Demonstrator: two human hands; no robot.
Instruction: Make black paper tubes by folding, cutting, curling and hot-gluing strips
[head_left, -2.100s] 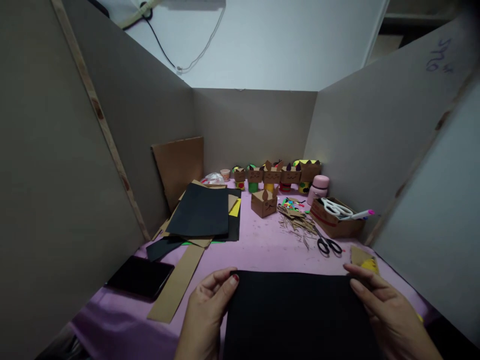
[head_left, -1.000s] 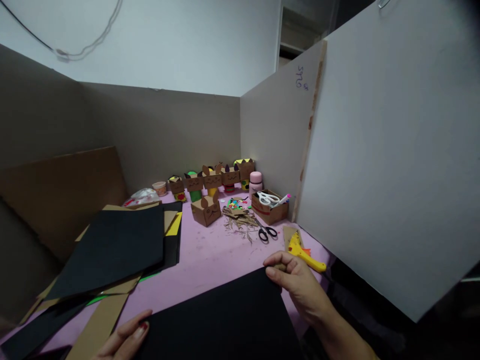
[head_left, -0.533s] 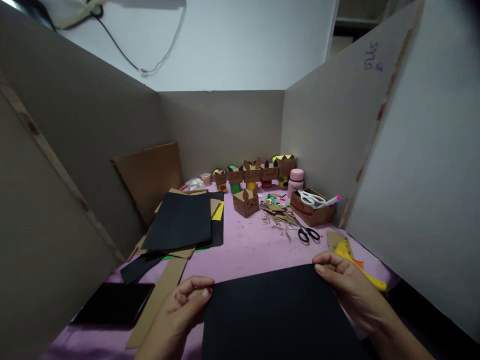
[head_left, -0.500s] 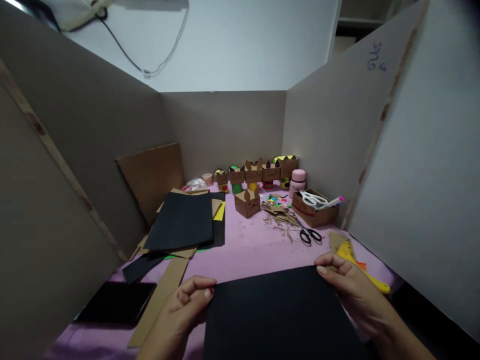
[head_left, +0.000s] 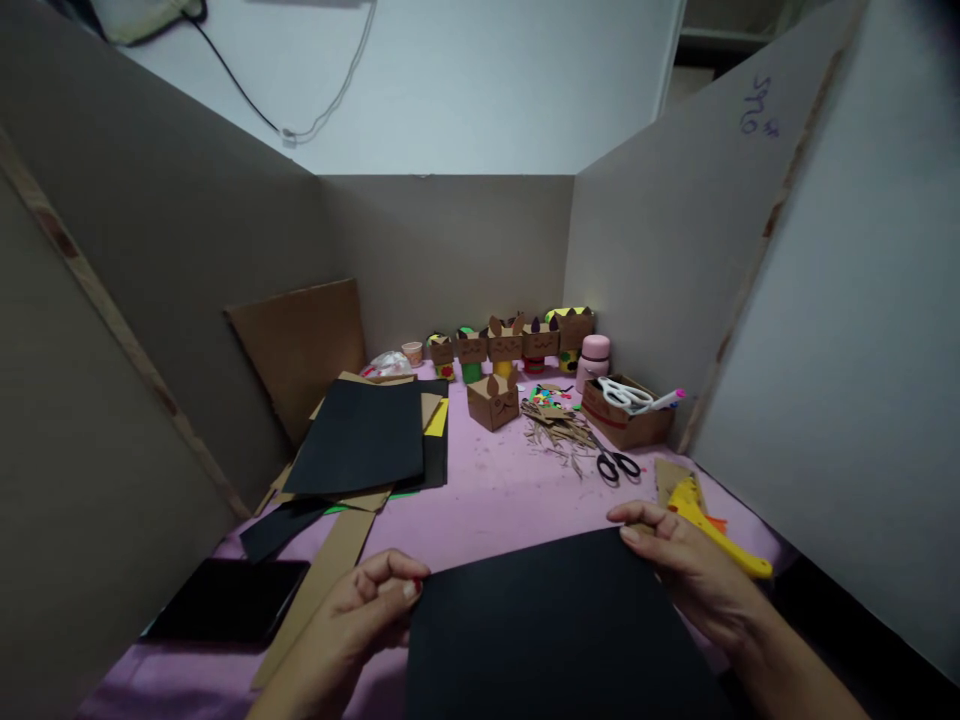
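A sheet of black paper (head_left: 547,630) is held up at the near edge of the table, its lower part cut off by the frame. My left hand (head_left: 367,610) pinches its far left corner between thumb and fingers. At the far right corner, my right hand (head_left: 682,555) grips the sheet the same way. Just beyond my right hand lies a yellow glue gun (head_left: 716,530). Left of my left hand, a long cardboard strip (head_left: 322,580) lies on the pink cloth (head_left: 480,510).
A stack of black sheets (head_left: 360,435) and cardboard lies at left, a dark tablet (head_left: 229,600) nearer. Scissors (head_left: 616,465), cardboard scraps (head_left: 559,425) and a tool box (head_left: 630,420) are at right. A cardboard animal box (head_left: 493,402), similar figures (head_left: 506,345) and a pink bottle (head_left: 592,362) stand behind.
My right hand has shifted slightly left and up with the sheet's corner. Both hands keep their pinch. The whole view has shifted a little.
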